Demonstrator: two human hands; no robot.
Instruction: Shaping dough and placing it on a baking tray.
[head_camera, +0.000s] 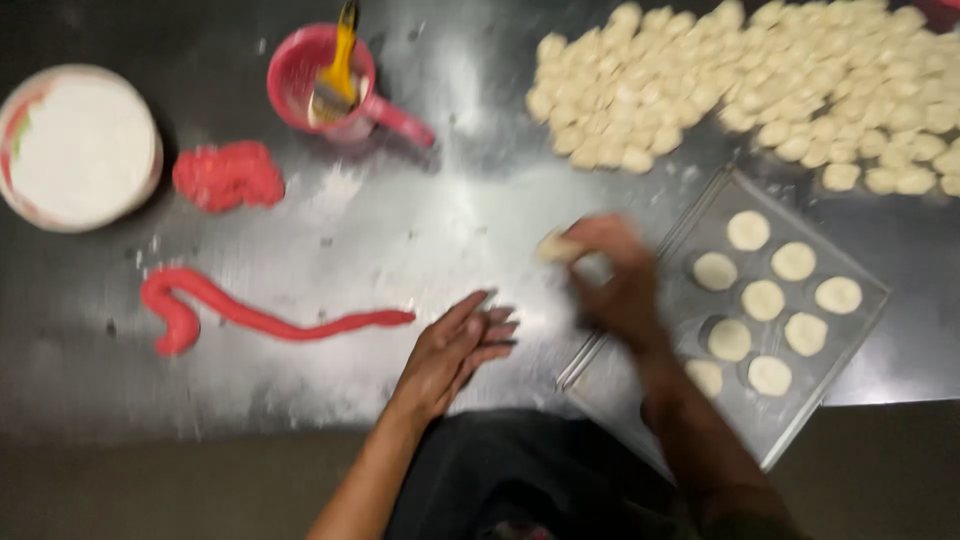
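Observation:
My right hand (615, 285) is blurred and pinches a small pale dough piece (556, 247) above the floured steel table (380, 230). My left hand (455, 350) lies flat and open on the table, fingers together, just right of a long red dough rope (280, 320). A metal tray (860, 330) at the right holds several flattened pale dough rounds (765, 298). My right forearm crosses the tray's near left corner.
A large heap of small pale dough pieces (760, 85) covers the far right. A red dough lump (228, 175) lies at the left, beside a white tub of flour (78, 145). A pink cup (318, 72) holds a yellow-handled brush (338, 75).

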